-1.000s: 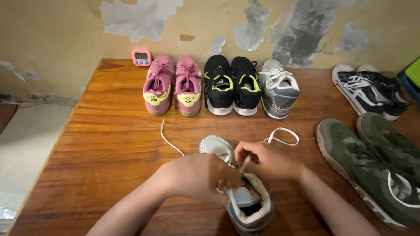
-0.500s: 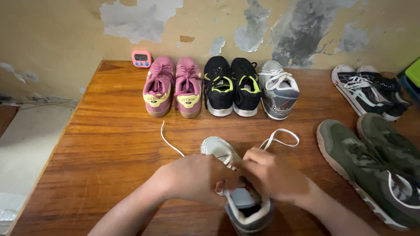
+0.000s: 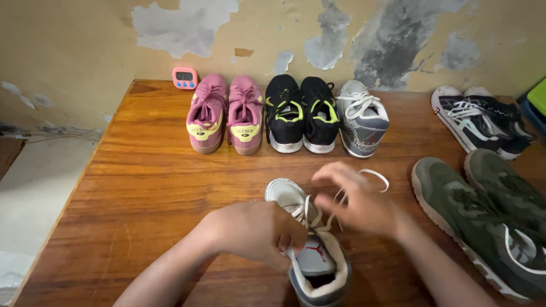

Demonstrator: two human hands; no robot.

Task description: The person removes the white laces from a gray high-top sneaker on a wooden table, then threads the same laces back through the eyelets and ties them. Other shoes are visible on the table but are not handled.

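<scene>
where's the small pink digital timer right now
In the head view, the small pink digital timer stands at the wooden table's far left edge against the peeling wall, just left of the pink suede sneakers.

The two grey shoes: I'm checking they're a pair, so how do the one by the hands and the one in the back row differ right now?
The near grey shoe is held by the left hand; the far grey shoe stands untouched beside the black pair. The near one's white lace is loose, pulled by the right hand; the far one's is laced up. Both are grey high-tops with white laces.
</scene>
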